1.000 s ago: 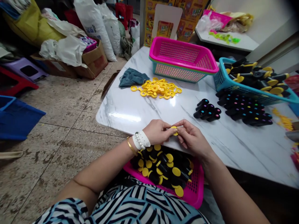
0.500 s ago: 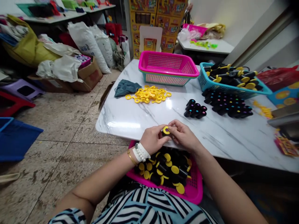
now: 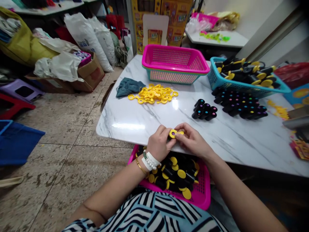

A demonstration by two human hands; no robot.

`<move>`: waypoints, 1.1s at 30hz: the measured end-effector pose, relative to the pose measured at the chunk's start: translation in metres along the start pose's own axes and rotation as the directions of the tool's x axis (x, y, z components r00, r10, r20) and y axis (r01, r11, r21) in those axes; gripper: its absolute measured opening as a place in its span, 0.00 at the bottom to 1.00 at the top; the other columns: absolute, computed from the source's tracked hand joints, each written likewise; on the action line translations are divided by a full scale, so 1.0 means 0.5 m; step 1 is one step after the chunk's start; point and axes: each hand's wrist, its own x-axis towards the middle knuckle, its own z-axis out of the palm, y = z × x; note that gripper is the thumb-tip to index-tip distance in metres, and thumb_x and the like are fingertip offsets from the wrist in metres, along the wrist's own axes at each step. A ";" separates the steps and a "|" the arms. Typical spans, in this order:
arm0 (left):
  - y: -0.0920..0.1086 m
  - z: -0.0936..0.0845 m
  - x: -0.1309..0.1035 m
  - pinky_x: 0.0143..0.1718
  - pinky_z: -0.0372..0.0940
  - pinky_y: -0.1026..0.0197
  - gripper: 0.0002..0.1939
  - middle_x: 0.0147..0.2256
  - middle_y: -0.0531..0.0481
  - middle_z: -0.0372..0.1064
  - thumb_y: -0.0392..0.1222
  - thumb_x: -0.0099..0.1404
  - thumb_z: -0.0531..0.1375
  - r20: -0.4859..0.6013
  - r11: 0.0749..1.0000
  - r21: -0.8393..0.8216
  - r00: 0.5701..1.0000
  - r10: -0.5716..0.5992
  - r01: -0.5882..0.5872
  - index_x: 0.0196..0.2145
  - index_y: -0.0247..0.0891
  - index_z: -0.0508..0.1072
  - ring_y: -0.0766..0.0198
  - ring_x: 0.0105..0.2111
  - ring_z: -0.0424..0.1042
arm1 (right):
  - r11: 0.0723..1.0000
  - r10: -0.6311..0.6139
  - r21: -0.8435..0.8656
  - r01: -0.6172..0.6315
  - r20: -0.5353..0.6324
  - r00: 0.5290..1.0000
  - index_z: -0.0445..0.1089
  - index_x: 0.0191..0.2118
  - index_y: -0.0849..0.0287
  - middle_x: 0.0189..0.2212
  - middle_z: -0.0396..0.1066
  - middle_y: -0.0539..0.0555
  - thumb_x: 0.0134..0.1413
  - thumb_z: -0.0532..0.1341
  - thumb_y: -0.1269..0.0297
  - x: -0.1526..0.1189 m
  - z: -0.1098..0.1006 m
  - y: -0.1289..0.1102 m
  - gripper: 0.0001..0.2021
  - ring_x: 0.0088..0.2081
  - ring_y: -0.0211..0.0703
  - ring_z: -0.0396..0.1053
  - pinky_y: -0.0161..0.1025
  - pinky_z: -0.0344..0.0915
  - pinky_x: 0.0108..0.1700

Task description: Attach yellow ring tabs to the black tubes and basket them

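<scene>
At the table's near edge, my left hand [image 3: 156,144] is closed around a small black cylinder, mostly hidden by the fingers. On the cylinder's top sits a yellow ring piece [image 3: 172,133] with a dark purple centre showing through. My right hand [image 3: 193,141] pinches the yellow piece, whose tab sticks out between thumb and fingers. Below the hands, a pink basket [image 3: 205,196] holds many black cylinders with yellow discs [image 3: 181,174]. Beyond them lies a heap of loose yellow ring pieces [image 3: 155,94]. Black cylinders with coloured dots [image 3: 204,111] stand grouped to the right.
A dark teal cloth [image 3: 129,87] lies by the heap. Stacked pink and teal baskets [image 3: 175,77] stand at the back. On the right are a blue basket [image 3: 256,91] of black-and-yellow parts and a larger block of black cylinders [image 3: 241,104]. Sacks [image 3: 84,40] stand on the floor.
The yellow piece's tab now shows out to the right, between my right thumb and fingers. Both hands stay close together at the table edge. The view has tilted slightly down.
</scene>
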 end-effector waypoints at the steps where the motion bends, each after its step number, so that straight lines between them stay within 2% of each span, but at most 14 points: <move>1: -0.001 -0.001 0.000 0.38 0.65 0.63 0.11 0.36 0.49 0.63 0.44 0.66 0.57 0.004 1.000 -0.012 1.000 -0.009 0.009 0.44 0.37 0.70 0.64 0.35 0.67 | 0.997 0.007 0.075 -0.011 0.051 0.999 0.67 0.42 0.58 0.24 0.67 0.47 0.56 0.63 0.55 0.000 -0.008 0.004 0.14 0.20 0.31 0.61 0.29 0.57 0.21; 5: -0.005 -0.009 0.002 0.36 0.64 0.63 0.11 0.34 0.50 0.63 0.46 0.65 0.59 0.067 0.998 -0.043 0.997 -0.043 0.046 0.41 0.38 0.72 0.64 0.33 0.66 | 0.949 0.062 0.293 -0.117 0.192 0.979 0.73 0.42 0.62 0.26 0.72 0.51 0.56 0.63 0.58 0.020 -0.045 0.014 0.13 0.22 0.31 0.66 0.29 0.64 0.26; 8: -0.008 -0.018 0.008 0.35 0.64 0.63 0.11 0.32 0.50 0.63 0.46 0.64 0.60 0.110 0.995 -0.082 0.993 -0.049 0.058 0.41 0.37 0.74 0.64 0.32 0.66 | 0.927 0.102 0.326 -0.184 0.253 0.962 0.76 0.41 0.62 0.26 0.74 0.52 0.51 0.68 0.60 0.040 -0.065 0.017 0.13 0.22 0.31 0.67 0.29 0.66 0.26; 11: -0.011 -0.024 0.015 0.34 0.63 0.63 0.11 0.31 0.51 0.63 0.45 0.63 0.61 0.146 0.992 -0.104 0.988 -0.049 0.064 0.41 0.37 0.74 0.65 0.31 0.66 | 0.914 0.136 0.318 -0.250 0.341 0.930 0.76 0.44 0.63 0.31 0.75 0.55 0.47 0.70 0.59 0.052 -0.083 0.016 0.19 0.28 0.36 0.71 0.31 0.69 0.29; 13: -0.012 -0.025 0.018 0.34 0.63 0.63 0.10 0.31 0.51 0.63 0.45 0.63 0.61 0.161 0.991 -0.117 0.986 -0.044 0.064 0.40 0.37 0.74 0.65 0.31 0.66 | 0.914 0.155 0.293 -0.282 0.390 0.908 0.74 0.45 0.64 0.32 0.75 0.56 0.46 0.70 0.59 0.057 -0.088 0.010 0.20 0.29 0.36 0.72 0.30 0.69 0.28; 15: -0.012 -0.025 0.019 0.34 0.63 0.63 0.09 0.31 0.51 0.63 0.44 0.64 0.61 0.172 0.991 -0.123 0.985 -0.037 0.058 0.40 0.37 0.74 0.65 0.32 0.66 | 0.920 0.184 0.241 -0.310 0.433 0.882 0.72 0.44 0.63 0.29 0.74 0.52 0.46 0.70 0.58 0.062 -0.083 -0.003 0.20 0.23 0.33 0.70 0.28 0.67 0.22; 18: -0.011 -0.022 0.017 0.34 0.64 0.63 0.09 0.32 0.51 0.64 0.44 0.65 0.59 0.184 0.994 -0.097 0.982 -0.033 0.051 0.39 0.37 0.72 0.65 0.31 0.66 | 0.943 0.280 0.039 -0.330 0.444 0.851 0.66 0.39 0.59 0.21 0.67 0.44 0.48 0.69 0.56 0.074 -0.055 -0.032 0.17 0.13 0.30 0.62 0.26 0.57 0.12; 20: -0.011 -0.019 0.016 0.33 0.64 0.63 0.09 0.32 0.51 0.64 0.44 0.66 0.58 0.176 0.996 -0.077 0.984 -0.036 0.050 0.38 0.36 0.72 0.65 0.31 0.66 | 0.941 0.335 -0.112 -0.318 0.423 0.842 0.61 0.35 0.57 0.18 0.63 0.40 0.48 0.69 0.55 0.084 -0.035 -0.049 0.18 0.10 0.28 0.57 0.24 0.51 0.09; 22: -0.012 -0.017 0.016 0.33 0.64 0.62 0.09 0.33 0.51 0.64 0.45 0.67 0.57 0.162 0.996 -0.069 0.986 -0.042 0.054 0.37 0.36 0.72 0.65 0.31 0.66 | 0.938 0.346 -0.181 -0.297 0.405 0.846 0.58 0.34 0.57 0.18 0.61 0.39 0.47 0.69 0.53 0.089 -0.022 -0.058 0.19 0.10 0.26 0.54 0.24 0.48 0.09; 25: -0.013 -0.013 0.017 0.34 0.65 0.62 0.11 0.33 0.50 0.64 0.46 0.66 0.57 0.168 0.996 -0.060 0.984 -0.057 0.068 0.39 0.36 0.72 0.64 0.31 0.66 | 0.947 0.315 -0.180 -0.264 0.376 0.871 0.58 0.36 0.56 0.17 0.60 0.39 0.51 0.65 0.49 0.083 -0.024 -0.056 0.20 0.11 0.28 0.56 0.25 0.49 0.10; 27: -0.013 -0.011 0.020 0.35 0.65 0.61 0.11 0.33 0.50 0.64 0.47 0.65 0.58 0.189 0.995 -0.046 0.979 -0.074 0.084 0.39 0.36 0.72 0.63 0.32 0.67 | 0.959 0.284 -0.134 -0.251 0.397 0.873 0.58 0.40 0.56 0.18 0.61 0.41 0.54 0.60 0.45 0.073 -0.031 -0.049 0.20 0.13 0.32 0.61 0.27 0.55 0.13; 29: -0.011 -0.011 0.021 0.36 0.66 0.60 0.12 0.33 0.49 0.65 0.47 0.65 0.59 0.211 0.994 -0.019 0.972 -0.099 0.105 0.40 0.35 0.72 0.62 0.32 0.68 | 0.972 0.235 -0.116 -0.205 0.417 0.878 0.58 0.46 0.56 0.22 0.64 0.44 0.53 0.59 0.43 0.060 -0.031 -0.044 0.24 0.17 0.35 0.65 0.31 0.61 0.17; 31: -0.008 -0.018 0.017 0.37 0.66 0.60 0.10 0.34 0.48 0.65 0.43 0.64 0.59 0.238 0.993 0.019 0.964 -0.118 0.116 0.40 0.35 0.72 0.61 0.34 0.68 | 0.977 0.136 -0.200 -0.071 0.334 0.933 0.60 0.48 0.56 0.27 0.66 0.46 0.50 0.64 0.47 0.037 -0.019 -0.041 0.25 0.23 0.36 0.67 0.33 0.64 0.23; 33: -0.006 -0.035 0.009 0.38 0.67 0.60 0.10 0.37 0.47 0.66 0.39 0.62 0.60 0.294 0.997 0.031 0.953 -0.081 0.075 0.42 0.35 0.71 0.61 0.35 0.69 | 0.930 -0.017 -0.359 0.076 0.167 0.986 0.63 0.43 0.56 0.27 0.64 0.47 0.49 0.67 0.56 0.000 0.002 -0.036 0.18 0.26 0.35 0.64 0.31 0.62 0.27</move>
